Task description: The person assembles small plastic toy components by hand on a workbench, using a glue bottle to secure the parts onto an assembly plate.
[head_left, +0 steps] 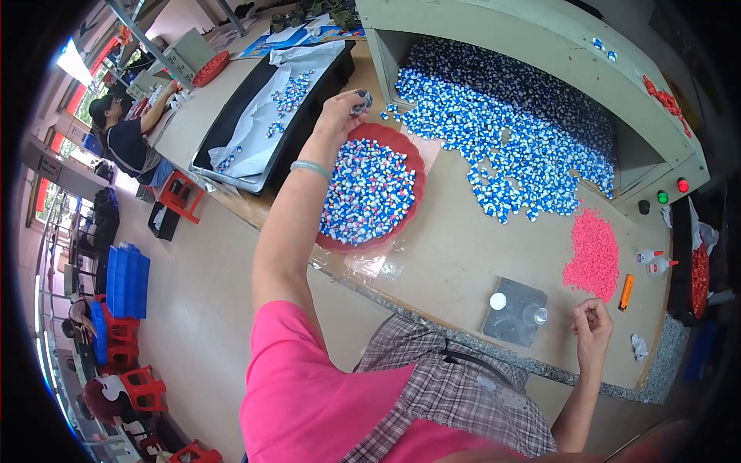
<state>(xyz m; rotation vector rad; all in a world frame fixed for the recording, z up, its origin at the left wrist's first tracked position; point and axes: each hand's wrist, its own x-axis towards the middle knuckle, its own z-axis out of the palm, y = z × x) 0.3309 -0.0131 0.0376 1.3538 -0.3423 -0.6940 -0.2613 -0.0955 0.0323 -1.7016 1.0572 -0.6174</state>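
Observation:
My left hand (336, 118) is closed around a small round grey, shiny object (360, 102); its kind is not clear. That hand is above the far edge of a red scalloped bowl (421, 187), which is full of small blue-and-white pieces (369, 189) with some pink among them. My right hand (593, 324) is at the near edge of a pile of tiny pink pieces (593, 251). Its fingers are pinched together, and whatever may be between them is too small to make out. Beside it on the table lies a grey square plate (515, 311) bearing a white disc (498, 301) and a small clear container (534, 314).
A large heap of blue-and-white pieces (494, 131) spills from under a pale green machine housing (532, 46). Near my right hand are an orange lighter (626, 293) and small glue bottles (658, 266). A black tray (202, 158) lined with paper stands left. Another person (123, 131) sits farther off.

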